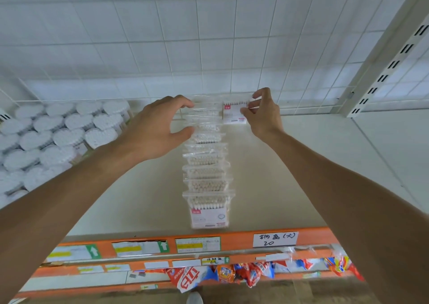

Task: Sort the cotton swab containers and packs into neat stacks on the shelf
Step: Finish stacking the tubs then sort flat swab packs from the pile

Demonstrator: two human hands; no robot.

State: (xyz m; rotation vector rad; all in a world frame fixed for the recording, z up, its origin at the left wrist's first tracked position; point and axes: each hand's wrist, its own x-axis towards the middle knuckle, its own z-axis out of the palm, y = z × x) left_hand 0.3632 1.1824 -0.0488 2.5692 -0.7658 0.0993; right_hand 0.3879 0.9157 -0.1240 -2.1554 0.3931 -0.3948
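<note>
A row of clear cotton swab packs point(206, 176) runs from the shelf's front edge to its back, standing one behind another. My left hand point(153, 127) reaches to the row's left side near the back, fingers and thumb spread in a wide curve around the rear packs; contact is unclear. My right hand point(262, 113) pinches a single pack with a white and red label point(233, 114) at the back of the shelf, just right of the row. Heart-shaped white swab containers point(58, 134) fill the shelf's left side in tight rows.
The white shelf board point(313, 164) stretches to the right of the row. A wire grid back panel point(185, 48) and a slotted upright post point(392, 64) bound the shelf. Orange price rails point(236, 236) with labels line the front edge; colourful packets point(232, 273) hang below.
</note>
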